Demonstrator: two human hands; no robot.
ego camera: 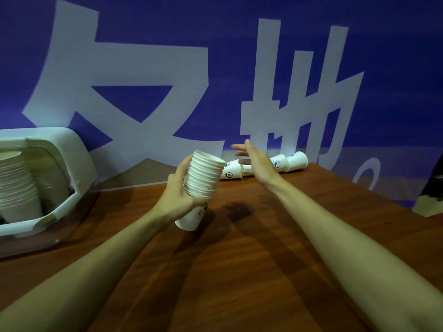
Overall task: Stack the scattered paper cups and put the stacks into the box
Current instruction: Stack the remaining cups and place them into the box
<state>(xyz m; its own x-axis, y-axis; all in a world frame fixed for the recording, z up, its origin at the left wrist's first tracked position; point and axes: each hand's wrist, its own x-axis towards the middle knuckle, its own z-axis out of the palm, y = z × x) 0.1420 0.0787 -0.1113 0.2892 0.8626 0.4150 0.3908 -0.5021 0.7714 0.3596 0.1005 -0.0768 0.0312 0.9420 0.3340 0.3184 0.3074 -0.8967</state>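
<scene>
My left hand grips a tall stack of white paper cups, tilted with the open end up and to the right, held above the wooden table. My right hand is open, fingers spread, reaching toward loose cups lying on their sides at the table's far edge. One loose cup with a panda print lies just left of that hand. Two more cups lie to its right. The white box stands at the left and holds stacks of cups.
A blue banner with large white characters hangs right behind the table's far edge. The box sits on a clear tray at the table's left side. A dark object shows at the right edge.
</scene>
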